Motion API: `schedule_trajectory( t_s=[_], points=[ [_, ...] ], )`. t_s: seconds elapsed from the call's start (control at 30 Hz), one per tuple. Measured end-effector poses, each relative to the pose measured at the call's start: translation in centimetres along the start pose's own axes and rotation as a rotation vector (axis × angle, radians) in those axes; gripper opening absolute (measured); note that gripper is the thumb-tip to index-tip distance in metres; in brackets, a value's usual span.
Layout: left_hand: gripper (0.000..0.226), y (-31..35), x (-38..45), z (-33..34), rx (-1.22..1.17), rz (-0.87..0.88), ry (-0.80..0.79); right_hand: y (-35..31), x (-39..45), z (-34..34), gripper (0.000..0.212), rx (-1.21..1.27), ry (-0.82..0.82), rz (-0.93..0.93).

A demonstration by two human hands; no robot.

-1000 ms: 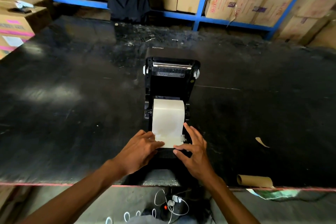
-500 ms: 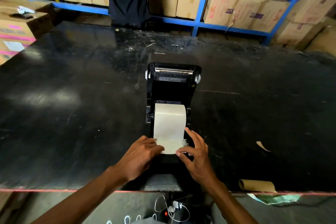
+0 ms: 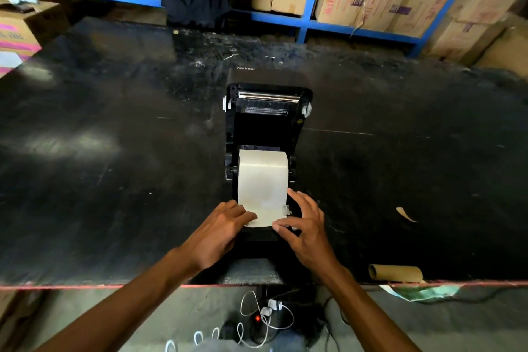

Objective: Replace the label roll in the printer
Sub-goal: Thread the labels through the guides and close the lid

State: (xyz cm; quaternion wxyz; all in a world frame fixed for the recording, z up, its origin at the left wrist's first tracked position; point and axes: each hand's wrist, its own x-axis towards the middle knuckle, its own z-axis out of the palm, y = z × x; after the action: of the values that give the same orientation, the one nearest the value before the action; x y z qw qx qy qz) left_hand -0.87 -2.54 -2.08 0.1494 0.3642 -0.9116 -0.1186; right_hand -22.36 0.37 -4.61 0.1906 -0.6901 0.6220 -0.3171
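A black label printer (image 3: 267, 123) stands on the black table (image 3: 114, 166) with its lid tipped open and back. A white label roll (image 3: 262, 177) sits in its bay, and the loose paper end runs forward over the front slot. My left hand (image 3: 220, 228) presses its fingertips on the left corner of that paper end. My right hand (image 3: 307, 226) pinches the right corner between thumb and forefinger, other fingers spread. An empty brown cardboard core (image 3: 395, 273) lies at the table's near edge, right of my arms.
A torn paper scrap (image 3: 405, 214) lies right of the printer. Blue shelving (image 3: 310, 23) with cardboard boxes lines the far side. A carton stack (image 3: 20, 34) stands at the left. Cables and a power strip (image 3: 265, 314) lie on the floor under the table edge.
Both hands stay at the paper end. My right thumb and forefinger have closed onto the right corner and the other fingers have spread. The camera view has tilted slightly downward.
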Motion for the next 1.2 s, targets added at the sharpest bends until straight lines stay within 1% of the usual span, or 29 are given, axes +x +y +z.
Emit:
schedule_trajectory(
  t_s=[0.1,0.23,0.3,0.4,0.47,0.67,0.83,1.07,1.2],
  points=[
    [0.048,-0.4,-0.3,0.3,-0.024,0.014,0.020,-0.1,0.0,0.3,0.007,-0.004,0.035,0.003],
    [0.027,-0.1,-0.6,0.5,-0.024,0.013,0.044,0.0,-0.6,0.3,0.006,0.006,0.087,0.004],
    [0.026,0.0,-0.8,0.4,-0.006,0.003,0.041,-0.1,-0.8,0.2,0.005,0.010,0.097,0.001],
    [0.034,0.0,-1.4,0.4,0.007,-0.014,0.046,-0.4,-1.5,0.2,0.004,0.016,0.109,-0.009],
    [0.030,0.4,-1.7,0.4,0.002,-0.034,0.064,-0.5,-2.1,0.2,0.004,-0.001,0.110,-0.031],
    [0.019,2.0,-3.4,1.8,-0.026,-0.065,0.104,-0.4,-4.0,0.0,0.009,-0.054,0.076,-0.120],
    [0.013,3.6,-4.8,2.3,0.005,-0.097,0.104,-0.3,-5.8,-0.3,0.008,-0.066,0.026,-0.165],
    [0.017,5.4,-5.9,1.8,0.072,-0.154,0.084,-1.3,-7.3,-0.9,0.011,-0.089,-0.050,-0.162],
    [0.019,6.4,-6.5,2.0,0.080,-0.181,0.101,-1.7,-8.2,-1.0,0.008,-0.100,-0.042,-0.179]
  ],
)
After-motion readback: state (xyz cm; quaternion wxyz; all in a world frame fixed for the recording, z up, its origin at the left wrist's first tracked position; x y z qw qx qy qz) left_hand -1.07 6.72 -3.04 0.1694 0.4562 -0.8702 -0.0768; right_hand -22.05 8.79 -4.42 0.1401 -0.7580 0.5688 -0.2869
